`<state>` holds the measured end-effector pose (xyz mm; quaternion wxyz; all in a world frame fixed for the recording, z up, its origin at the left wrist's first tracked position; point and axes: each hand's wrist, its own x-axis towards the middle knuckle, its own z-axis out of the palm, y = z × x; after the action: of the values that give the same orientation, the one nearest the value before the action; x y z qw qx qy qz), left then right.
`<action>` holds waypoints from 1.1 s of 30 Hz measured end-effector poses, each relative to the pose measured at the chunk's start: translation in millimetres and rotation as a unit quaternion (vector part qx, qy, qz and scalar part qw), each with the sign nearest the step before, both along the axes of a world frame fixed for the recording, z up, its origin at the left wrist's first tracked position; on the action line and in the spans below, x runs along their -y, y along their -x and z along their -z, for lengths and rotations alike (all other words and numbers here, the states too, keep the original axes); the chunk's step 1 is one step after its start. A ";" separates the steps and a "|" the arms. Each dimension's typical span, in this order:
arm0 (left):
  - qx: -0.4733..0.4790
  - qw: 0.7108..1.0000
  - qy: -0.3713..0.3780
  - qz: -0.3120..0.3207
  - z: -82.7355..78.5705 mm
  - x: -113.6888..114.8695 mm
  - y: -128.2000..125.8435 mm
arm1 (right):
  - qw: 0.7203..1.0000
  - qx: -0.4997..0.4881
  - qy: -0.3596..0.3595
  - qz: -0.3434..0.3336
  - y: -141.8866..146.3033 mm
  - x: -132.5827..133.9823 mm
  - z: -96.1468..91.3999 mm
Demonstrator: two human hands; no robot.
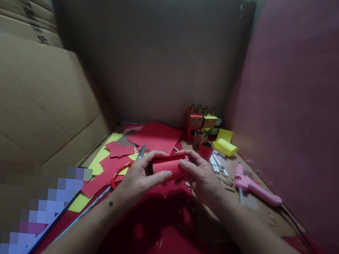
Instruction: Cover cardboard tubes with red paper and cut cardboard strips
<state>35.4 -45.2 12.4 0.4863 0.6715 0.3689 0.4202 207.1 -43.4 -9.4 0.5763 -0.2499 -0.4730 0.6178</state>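
A tube wrapped in red paper (170, 166) lies level between my two hands, over the red table cover. My left hand (148, 172) grips its left end, thumb along the near side. At the other end, my right hand (198, 173) closes on the tube with thumb and fingers. A flap edge of the red paper runs along the top of the tube. Beside my left hand lie scissors with red handles (119, 175), partly hidden by that hand. Just past my right hand stands another red-covered tube (206, 149), with a bare cardboard tube (198, 139) behind it.
Red paper sheets (158, 136) and yellow scraps (81, 201) cover the left side. Two animal figures with pointed ears (202, 122) stand at the back. A pink glue gun (256, 187), its cord trailing, white sticks (216, 163) and rolled yellow paper (226, 147) lie right. Cardboard (34, 102) and walls enclose the table.
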 end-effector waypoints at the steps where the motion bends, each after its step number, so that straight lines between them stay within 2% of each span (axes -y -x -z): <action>1: 0.007 1.000 -0.001 0.002 1.5 -0.6 0.2 | 1.000 0.002 0.001 0.000 -0.3 -0.1 0.7; 5: 0.026 1.000 0.004 -0.001 8.1 -4.8 0.9 | 1.000 0.017 0.008 -0.002 1.4 -0.5 3.5; 8: 0.043 0.999 0.023 -0.008 10.3 -7.9 1.8 | 0.997 0.069 0.023 -0.005 2.2 0.9 -3.6; 11: 0.062 0.997 0.046 0.003 9.8 -9.7 2.8 | 0.981 0.174 0.000 0.082 -11.2 8.6 -23.9; 13: 0.058 0.997 0.053 0.009 8.8 -10.4 3.6 | 0.948 0.274 -0.050 0.150 -34.3 18.3 -36.0; 14: 0.055 0.997 0.053 0.010 8.3 -10.5 3.9 | 0.917 0.349 -0.080 0.178 -49.9 24.2 -38.3; 15: 0.052 0.997 0.053 0.011 7.8 -10.6 4.2 | 0.872 0.430 -0.111 0.208 -67.4 30.4 -37.0; 16: 0.051 0.997 0.052 0.013 7.3 -10.5 4.4 | 0.818 0.503 -0.135 0.244 -85.8 36.6 -31.8; 17: 0.051 0.997 0.051 0.016 6.8 -10.3 4.4 | 0.751 0.577 -0.145 0.285 -104.1 42.5 -23.1; 19: 0.053 0.997 0.046 0.021 5.4 -9.5 4.2 | 0.615 0.698 -0.117 0.348 -136.2 52.4 1.2; 21: 0.045 0.997 0.051 0.025 3.6 -8.2 3.7 | 0.510 0.789 -0.058 0.337 -157.8 59.0 26.6; 22: 0.038 0.997 0.055 0.025 2.7 -7.5 3.4 | 0.467 0.822 -0.047 0.322 -164.1 60.9 37.1; 24: 0.026 0.997 0.061 0.026 1.2 -6.5 3.1 | 0.417 0.847 -0.036 0.327 -169.7 61.5 51.4; 25: 0.025 0.997 0.061 0.026 0.9 -6.3 3.0 | 0.408 0.849 -0.036 0.332 -170.4 60.3 55.4; 27: 0.033 0.998 0.052 0.027 1.1 -6.6 3.0 | 0.412 0.840 -0.038 0.351 -170.9 55.9 59.0; 31: 0.033 0.998 0.040 0.027 3.7 -7.6 3.3 | 0.453 0.815 -0.038 0.360 -176.4 49.3 57.5; 33: 0.027 0.999 0.035 0.024 5.4 -7.6 2.9 | 0.484 0.793 -0.026 0.370 -179.3 51.8 53.0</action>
<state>32.5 -37.6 7.0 0.5292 0.6513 0.3541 0.4128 386.4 -95.2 -62.4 0.1392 -0.7706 -0.6092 -0.1252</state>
